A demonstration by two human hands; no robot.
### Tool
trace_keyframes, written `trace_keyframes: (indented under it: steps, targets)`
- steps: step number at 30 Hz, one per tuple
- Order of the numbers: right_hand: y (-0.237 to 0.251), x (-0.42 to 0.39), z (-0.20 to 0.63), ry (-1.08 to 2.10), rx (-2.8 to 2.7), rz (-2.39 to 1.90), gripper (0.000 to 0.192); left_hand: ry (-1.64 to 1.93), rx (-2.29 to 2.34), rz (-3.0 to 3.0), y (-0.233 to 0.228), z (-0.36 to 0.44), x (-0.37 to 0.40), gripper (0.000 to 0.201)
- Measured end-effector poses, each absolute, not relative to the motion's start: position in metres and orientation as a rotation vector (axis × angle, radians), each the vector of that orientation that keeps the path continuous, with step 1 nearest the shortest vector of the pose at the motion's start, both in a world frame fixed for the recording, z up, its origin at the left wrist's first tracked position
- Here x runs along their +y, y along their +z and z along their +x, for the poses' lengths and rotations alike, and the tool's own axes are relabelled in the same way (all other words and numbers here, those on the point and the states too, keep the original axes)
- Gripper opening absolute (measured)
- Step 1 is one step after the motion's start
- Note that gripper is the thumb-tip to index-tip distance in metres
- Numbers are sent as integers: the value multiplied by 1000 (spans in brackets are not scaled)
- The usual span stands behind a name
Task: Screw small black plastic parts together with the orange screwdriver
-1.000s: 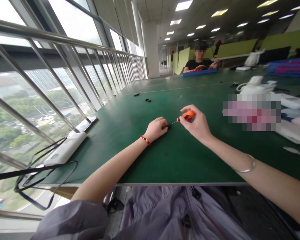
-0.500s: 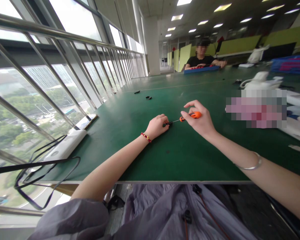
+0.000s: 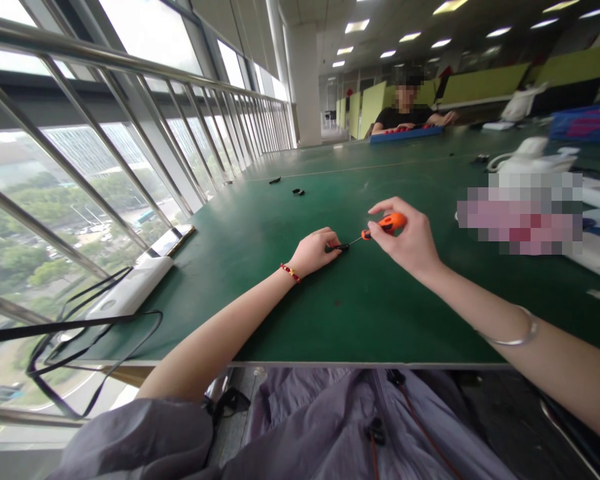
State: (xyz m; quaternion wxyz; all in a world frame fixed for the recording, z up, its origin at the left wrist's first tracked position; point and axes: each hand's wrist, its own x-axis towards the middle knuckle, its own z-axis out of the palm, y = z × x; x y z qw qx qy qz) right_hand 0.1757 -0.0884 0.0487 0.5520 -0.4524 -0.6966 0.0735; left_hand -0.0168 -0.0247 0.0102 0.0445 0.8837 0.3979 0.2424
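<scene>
A small black part [image 3: 343, 247] lies on the green table, pinched between the fingertips of my left hand [image 3: 316, 252]; its exact kind is too small to make out. My right hand [image 3: 405, 237] is closed on a screwdriver [image 3: 393, 221] with an orange and black handle, the thumb low on the handle and the forefinger raised off it. The thin metal shaft slants down to the left, its tip at the black part. Whether the tip sits in a screw cannot be seen.
Small black pieces [image 3: 299, 192] lie farther back on the green table [image 3: 290, 320]. At the left, a white power strip [image 3: 133, 290] with black cables stands by the railing. White items [image 3: 525, 157] are at the right. Across the table a person [image 3: 405, 113] sits behind a blue tray [image 3: 407, 135].
My right hand and the screwdriver have shifted slightly to the right and up, and the handle is tilted more steeply. The left hand still pins the black part.
</scene>
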Motion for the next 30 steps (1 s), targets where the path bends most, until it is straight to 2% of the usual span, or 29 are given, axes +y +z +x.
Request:
trace_keyframes:
  steps: [3, 8, 12, 13, 16, 19, 24, 30]
  targets:
    - [50, -91, 174, 154, -1631, -1073, 30, 727, 1181, 2682, 11, -17, -28, 9]
    - [51, -93, 173, 208, -1649, -1120, 15, 683, 1147, 2723, 14, -17, -30, 10]
    - [50, -91, 174, 172, -1598, -1045, 34, 676, 1129, 2729, 15, -18, -30, 10]
    - [50, -91, 174, 177, -1610, -1066, 33, 671, 1132, 2732, 15, -18, -30, 10]
    - [51, -90, 175, 249, -1689, -1144, 11, 650, 1137, 2753, 15, -18, -30, 11]
    - [54, -91, 177, 283, -1693, -1132, 19, 638, 1138, 2782, 15, -18, -30, 11]
    - [57, -91, 181, 238, -1649, -1102, 14, 580, 1148, 2881, 18, -17, -33, 11]
    - [53, -89, 181, 170, -1680, -1136, 12, 563, 1008, 2867, 22, -17, -37, 31]
